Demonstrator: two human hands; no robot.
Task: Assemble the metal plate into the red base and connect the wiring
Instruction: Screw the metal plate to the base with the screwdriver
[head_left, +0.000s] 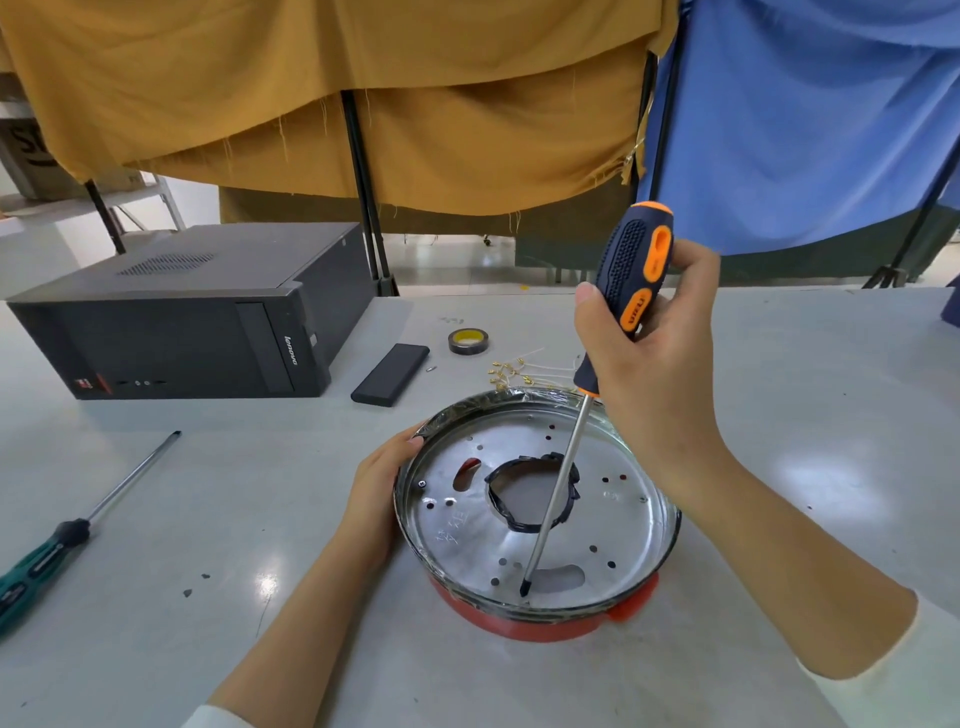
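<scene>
Your right hand (647, 358) has its fingers (589, 304) wrapped round the blue and orange handle of a screwdriver (631, 283), thumb lying across the lower grip, and you hold it tilted so the shaft slants down and toward you. Its dark tip (523, 590) rests on the metal plate (613, 525) near the plate's near edge, just beside an oblong cut-out. Your left hand (382, 480) curls its fingers (413, 439) over the left rim of the assembly, gripping it at the edge. The plate sits inside the red base (524, 626), which shows only as a red band below the plate's near rim; a dark, shiny wrapping runs round the rim. The plate has a large round opening in the middle edged in black, several small holes, and a slot to the left through which red shows. The base stands on the pale grey tabletop (260, 519) in front of you. Just behind it lies a small tangle of pale wires with brass terminals (511, 371). Farther back are a roll of tape (469, 341) and a flat black slab (390, 374), with a black computer case (192, 317) lying on its side to the left. A second screwdriver (78, 530) with a green and black handle lies well apart at the left edge. Mustard and blue cloths hang behind.
</scene>
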